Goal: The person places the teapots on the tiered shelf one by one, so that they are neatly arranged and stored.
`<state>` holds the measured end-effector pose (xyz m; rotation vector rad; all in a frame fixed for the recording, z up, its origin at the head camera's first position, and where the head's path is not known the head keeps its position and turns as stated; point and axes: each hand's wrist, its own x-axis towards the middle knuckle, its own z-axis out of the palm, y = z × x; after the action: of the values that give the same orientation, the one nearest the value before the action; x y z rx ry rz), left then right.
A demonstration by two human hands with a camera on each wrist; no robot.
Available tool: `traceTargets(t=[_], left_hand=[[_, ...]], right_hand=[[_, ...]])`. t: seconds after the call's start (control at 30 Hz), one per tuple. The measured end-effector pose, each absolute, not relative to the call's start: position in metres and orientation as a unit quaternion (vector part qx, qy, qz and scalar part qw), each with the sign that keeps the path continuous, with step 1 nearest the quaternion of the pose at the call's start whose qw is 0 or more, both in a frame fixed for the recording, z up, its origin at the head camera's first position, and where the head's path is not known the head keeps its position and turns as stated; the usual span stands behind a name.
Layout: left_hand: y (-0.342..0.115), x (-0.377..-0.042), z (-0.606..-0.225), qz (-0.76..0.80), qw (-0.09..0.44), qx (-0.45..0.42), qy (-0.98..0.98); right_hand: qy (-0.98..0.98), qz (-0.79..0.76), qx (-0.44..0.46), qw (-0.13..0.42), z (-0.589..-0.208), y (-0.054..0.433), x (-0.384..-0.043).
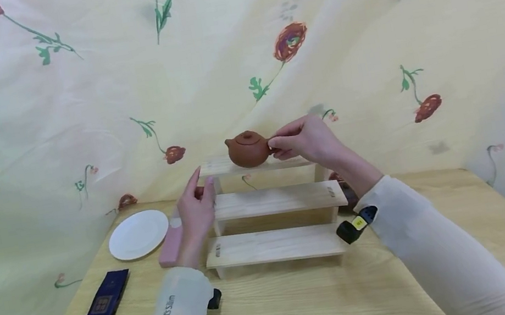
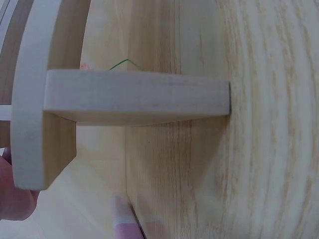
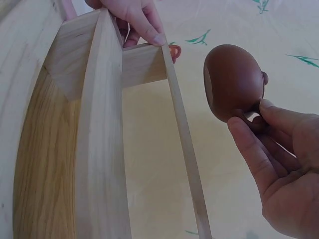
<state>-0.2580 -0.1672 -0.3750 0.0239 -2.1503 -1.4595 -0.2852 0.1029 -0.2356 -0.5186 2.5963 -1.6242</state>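
Observation:
My right hand (image 1: pixel 307 140) pinches the handle of a small reddish-brown clay teapot (image 1: pixel 248 150) between thumb and fingers. The lidded teapot is held over the top board of a three-step wooden shelf (image 1: pixel 279 199), its spout toward the left. In the right wrist view a gap shows between the teapot's base (image 3: pixel 209 89) and the top board (image 3: pixel 184 129). My left hand (image 1: pixel 196 206) grips the shelf's left end near the top step, with a fingertip (image 3: pixel 158 40) on the top board's edge. The left wrist view shows mostly the shelf's side support (image 2: pixel 134 97).
A white plate (image 1: pixel 139 235) lies left of the shelf, beside a pink box (image 1: pixel 170 247) partly hidden by my left arm. A dark blue packet (image 1: pixel 104 305) lies nearer on the wooden table (image 1: pixel 279 314). A dark object (image 1: pixel 350 197) sits behind the shelf's right end. Flower-patterned cloth (image 1: pixel 216 63) hangs behind.

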Motion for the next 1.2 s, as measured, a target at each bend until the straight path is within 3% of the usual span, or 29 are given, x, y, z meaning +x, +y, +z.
traceTargets(t=[0.57, 1.2], left_hand=[[-0.167, -0.259, -0.374, -0.553, 0.273, -0.002, -0.787], [-0.168, -0.260, -0.376, -0.559, 0.275, 0.001, -0.782]], right_hand=[[0.808, -0.561, -0.172, 0.043, -0.240, 0.063, -0.313], [0.822, -0.541, -0.160, 0.075, -0.250, 0.050, -0.327]])
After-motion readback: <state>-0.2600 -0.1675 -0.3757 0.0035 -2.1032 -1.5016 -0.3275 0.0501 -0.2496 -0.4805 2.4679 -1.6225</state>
